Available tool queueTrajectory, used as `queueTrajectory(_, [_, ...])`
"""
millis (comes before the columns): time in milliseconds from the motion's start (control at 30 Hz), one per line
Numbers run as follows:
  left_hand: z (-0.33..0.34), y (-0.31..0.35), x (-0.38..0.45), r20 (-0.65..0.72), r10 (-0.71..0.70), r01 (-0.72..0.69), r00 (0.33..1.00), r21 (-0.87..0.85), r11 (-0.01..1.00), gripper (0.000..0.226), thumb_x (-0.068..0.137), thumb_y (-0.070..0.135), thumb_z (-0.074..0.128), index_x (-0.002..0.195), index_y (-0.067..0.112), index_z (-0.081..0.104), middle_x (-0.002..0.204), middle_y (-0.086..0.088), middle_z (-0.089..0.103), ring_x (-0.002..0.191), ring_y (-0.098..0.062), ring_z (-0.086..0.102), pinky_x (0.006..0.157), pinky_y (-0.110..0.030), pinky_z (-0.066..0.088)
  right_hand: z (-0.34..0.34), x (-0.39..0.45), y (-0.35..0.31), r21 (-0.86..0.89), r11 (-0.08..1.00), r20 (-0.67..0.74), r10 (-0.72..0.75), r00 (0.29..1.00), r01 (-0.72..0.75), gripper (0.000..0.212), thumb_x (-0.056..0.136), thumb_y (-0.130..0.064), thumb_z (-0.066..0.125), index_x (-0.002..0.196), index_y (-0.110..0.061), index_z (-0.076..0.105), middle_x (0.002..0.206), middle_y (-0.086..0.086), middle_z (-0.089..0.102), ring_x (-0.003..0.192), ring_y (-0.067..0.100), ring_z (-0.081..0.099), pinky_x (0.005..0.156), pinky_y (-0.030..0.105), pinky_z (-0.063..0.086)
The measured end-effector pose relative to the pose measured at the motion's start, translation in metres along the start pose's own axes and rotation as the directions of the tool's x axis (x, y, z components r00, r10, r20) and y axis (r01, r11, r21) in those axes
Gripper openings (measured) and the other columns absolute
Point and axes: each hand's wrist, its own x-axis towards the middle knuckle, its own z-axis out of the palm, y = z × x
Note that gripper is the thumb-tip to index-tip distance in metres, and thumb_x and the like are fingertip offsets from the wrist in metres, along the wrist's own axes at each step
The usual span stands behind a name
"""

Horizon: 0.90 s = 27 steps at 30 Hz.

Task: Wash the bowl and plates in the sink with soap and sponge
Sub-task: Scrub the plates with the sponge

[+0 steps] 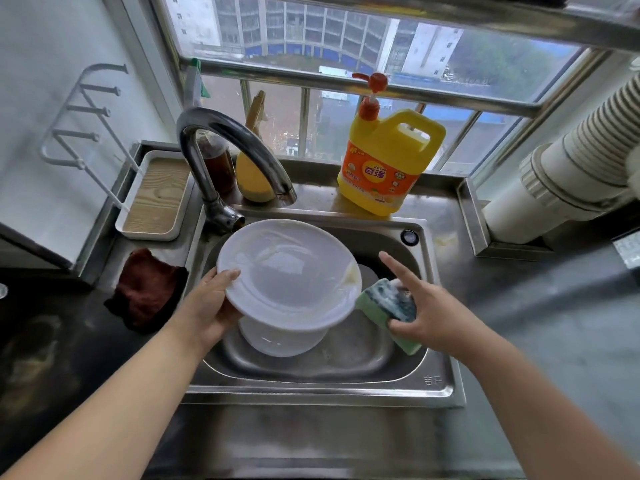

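Left hand (211,303) grips plate (287,275) by left rim, thumb on top, plate tilted over sink (429,379) at frame centre. Right hand (429,313) clamps sponge (388,306) just beside plate's right rim, index finger straight. Bowl (280,337) sits in sink under plate. Soap (388,161) stands upper centre. We judge: scrub face in circles, keep rim grip firm, plate looks slippery; yellowish smear at right rim needs attention.

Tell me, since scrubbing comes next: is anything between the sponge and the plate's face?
Nothing visible. The right hand holds the sponge beside the plate, which the left hand grips above the sink.
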Motion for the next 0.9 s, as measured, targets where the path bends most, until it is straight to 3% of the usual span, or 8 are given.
queueTrajectory(233, [-0.001,0.005,-0.003,-0.012,-0.040,0.039,0.999,-0.039,0.998,0.033,0.099,0.011,0.043,0.130,0.008,0.052,0.117,-0.017,0.066,0.097,-0.027,0.066,0.062,-0.035,0.060,0.011,-0.002,-0.024,0.084,0.995,0.306,-0.076,0.949,0.052,0.109,0.076,-0.015,0.071,0.128,-0.077,-0.001,0.129,-0.015,0.049,0.081,0.013,0.068,0.072,0.028,0.058])
queueTrajectory(367, [0.004,0.001,-0.009,0.043,-0.090,0.088,0.995,0.035,0.995,0.029,0.100,0.013,0.040,0.123,0.006,0.056,0.104,-0.015,0.071,0.087,-0.024,0.070,0.063,-0.032,0.060,0.024,0.002,-0.030,0.135,0.990,0.270,-0.066,0.961,0.030,0.090,0.070,-0.023,0.072,0.134,-0.065,0.023,0.112,-0.013,0.058,0.084,0.007,0.063,0.078,0.022,0.055])
queueTrajectory(533, [0.000,-0.005,-0.009,0.035,-0.051,0.042,0.998,0.222,0.974,0.030,0.101,0.021,0.044,0.126,0.007,0.054,0.123,-0.018,0.063,0.101,-0.027,0.064,0.067,-0.031,0.060,0.021,0.004,-0.029,0.181,0.983,0.240,-0.061,0.969,0.017,0.074,0.070,-0.027,0.074,0.133,-0.045,0.040,0.107,-0.016,0.058,0.088,0.005,0.063,0.079,0.019,0.055])
queueTrajectory(600, [-0.004,-0.011,-0.010,0.021,0.040,-0.045,0.999,0.378,0.925,0.052,0.095,0.039,0.055,0.137,0.010,0.044,0.135,-0.013,0.054,0.106,-0.023,0.061,0.076,-0.032,0.056,0.017,0.006,-0.031,0.160,0.987,0.237,-0.069,0.969,0.032,0.070,0.070,-0.027,0.074,0.131,-0.042,0.043,0.105,-0.017,0.057,0.087,0.005,0.063,0.079,0.019,0.055])
queueTrajectory(633, [-0.006,-0.013,-0.012,0.014,0.109,-0.101,0.994,0.514,0.852,0.076,0.084,0.056,0.060,0.144,0.017,0.035,0.142,-0.006,0.046,0.115,-0.020,0.055,0.089,-0.035,0.051,0.015,0.007,-0.032,0.140,0.989,0.240,-0.070,0.968,0.036,0.069,0.070,-0.028,0.074,0.130,-0.041,0.044,0.104,-0.017,0.056,0.086,0.006,0.063,0.079,0.020,0.055])
queueTrajectory(700, [-0.010,-0.016,-0.015,0.130,0.261,-0.256,0.956,0.802,0.539,0.109,0.054,0.084,0.058,0.147,0.034,0.030,0.156,0.005,0.023,0.141,-0.017,0.025,0.115,-0.043,0.025,0.012,0.011,-0.035,0.094,0.995,0.246,-0.060,0.967,0.037,0.066,0.070,-0.028,0.074,0.128,-0.040,0.045,0.103,-0.016,0.056,0.085,0.008,0.063,0.078,0.022,0.055])
queueTrajectory(800, [0.000,-0.019,-0.023,0.506,0.201,-0.538,0.839,0.825,0.172,0.081,0.049,0.083,0.062,0.122,0.052,0.048,0.150,0.024,0.022,0.144,-0.005,-0.003,0.114,-0.052,-0.010,0.008,0.018,-0.035,0.033,0.999,0.251,-0.048,0.967,0.041,0.065,0.067,-0.031,0.075,0.126,-0.037,0.048,0.106,-0.009,0.058,0.089,0.009,0.062,0.082,0.028,0.056])
queueTrajectory(900, [0.016,-0.029,-0.022,0.645,0.139,-0.655,0.752,0.754,0.046,0.041,0.073,0.036,0.079,0.111,0.028,0.066,0.130,0.016,0.057,0.134,-0.003,0.033,0.117,-0.033,-0.004,0.005,0.021,-0.036,0.006,0.999,0.269,-0.053,0.962,0.054,0.063,0.065,-0.033,0.075,0.123,-0.035,0.051,0.108,-0.007,0.060,0.093,0.009,0.061,0.085,0.030,0.055])
